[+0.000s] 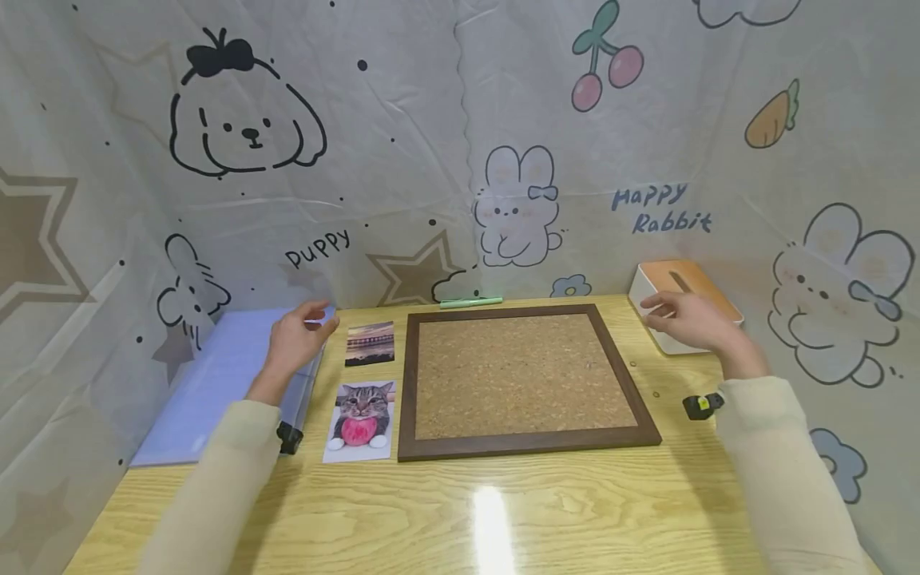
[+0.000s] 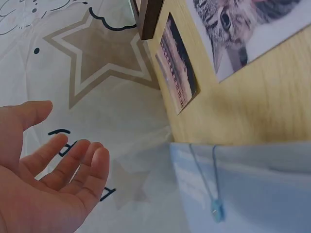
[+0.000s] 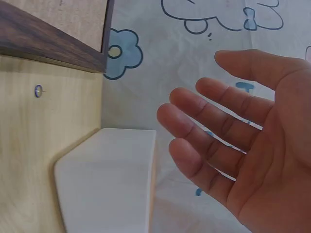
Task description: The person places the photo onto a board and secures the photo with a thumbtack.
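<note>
My left hand (image 1: pixel 296 339) hovers over the edge of a pale blue plastic folder (image 1: pixel 208 391), fingers loosely bent, holding nothing. Just right of it, a photo of a pier at sunset (image 1: pixel 370 343) lies above a photo of a cat with a pink round thing (image 1: pixel 359 423). A cork board (image 1: pixel 525 375) in a dark wooden frame lies flat beside the photos. Held up in front of a white box with a wood-coloured slotted lid (image 1: pixel 690 275), my right hand (image 1: pixel 690 323) has relaxed, spread fingers and an empty palm (image 3: pixel 272 160).
Between board and box lie small push pins (image 1: pixel 656 394), one showing closer as a pin (image 3: pixel 38 91) in the right wrist view. A green pen (image 1: pixel 470 303) lies behind the board. Printed cloth (image 1: pixel 402 160) hangs around the table. From the folder dangles a blue cord tag (image 2: pixel 216 211).
</note>
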### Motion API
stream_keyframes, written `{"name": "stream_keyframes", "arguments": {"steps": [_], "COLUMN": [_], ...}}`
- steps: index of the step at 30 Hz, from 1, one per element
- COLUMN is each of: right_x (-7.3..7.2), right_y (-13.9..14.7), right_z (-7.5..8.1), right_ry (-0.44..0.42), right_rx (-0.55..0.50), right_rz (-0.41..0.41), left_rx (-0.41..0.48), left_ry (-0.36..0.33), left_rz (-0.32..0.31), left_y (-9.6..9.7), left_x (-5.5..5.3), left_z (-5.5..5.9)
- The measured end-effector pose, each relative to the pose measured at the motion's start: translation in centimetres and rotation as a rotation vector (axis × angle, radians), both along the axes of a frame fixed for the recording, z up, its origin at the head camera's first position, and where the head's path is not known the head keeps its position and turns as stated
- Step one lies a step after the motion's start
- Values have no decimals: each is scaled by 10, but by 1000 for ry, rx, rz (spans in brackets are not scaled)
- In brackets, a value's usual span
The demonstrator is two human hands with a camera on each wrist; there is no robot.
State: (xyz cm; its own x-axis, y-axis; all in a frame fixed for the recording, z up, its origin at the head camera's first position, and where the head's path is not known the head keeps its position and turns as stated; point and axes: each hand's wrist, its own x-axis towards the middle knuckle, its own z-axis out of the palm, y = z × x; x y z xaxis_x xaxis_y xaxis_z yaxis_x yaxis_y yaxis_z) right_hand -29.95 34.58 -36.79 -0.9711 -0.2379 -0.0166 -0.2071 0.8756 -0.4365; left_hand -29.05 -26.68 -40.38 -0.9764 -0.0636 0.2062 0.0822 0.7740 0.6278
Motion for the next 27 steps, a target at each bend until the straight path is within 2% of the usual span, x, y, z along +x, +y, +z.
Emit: {"name": "stream_keyframes", "arguments": {"steps": [2,5,10,19,27], "right_x": [0,-2,-2,1,3], "right_y": [2,6,11,12,13], "right_z": [-4,-9,-19,-31,-44], "right_ry": [-1,-5,-48,-101,-174], "right_rx": [-6,-13,-76,-158,-232], "right_rz": [3,2,-5,-26,-49], "left_rx": [33,84,135,199,207], "left_ry": [19,12,-51,-139,-184], "left_rz": [7,12,42,142,207], "left_y": [1,3,9,19,24], "left_x": [0,-1,-2,-7,-12], "left_z": [-4,-12,-26,-46,-60]}}
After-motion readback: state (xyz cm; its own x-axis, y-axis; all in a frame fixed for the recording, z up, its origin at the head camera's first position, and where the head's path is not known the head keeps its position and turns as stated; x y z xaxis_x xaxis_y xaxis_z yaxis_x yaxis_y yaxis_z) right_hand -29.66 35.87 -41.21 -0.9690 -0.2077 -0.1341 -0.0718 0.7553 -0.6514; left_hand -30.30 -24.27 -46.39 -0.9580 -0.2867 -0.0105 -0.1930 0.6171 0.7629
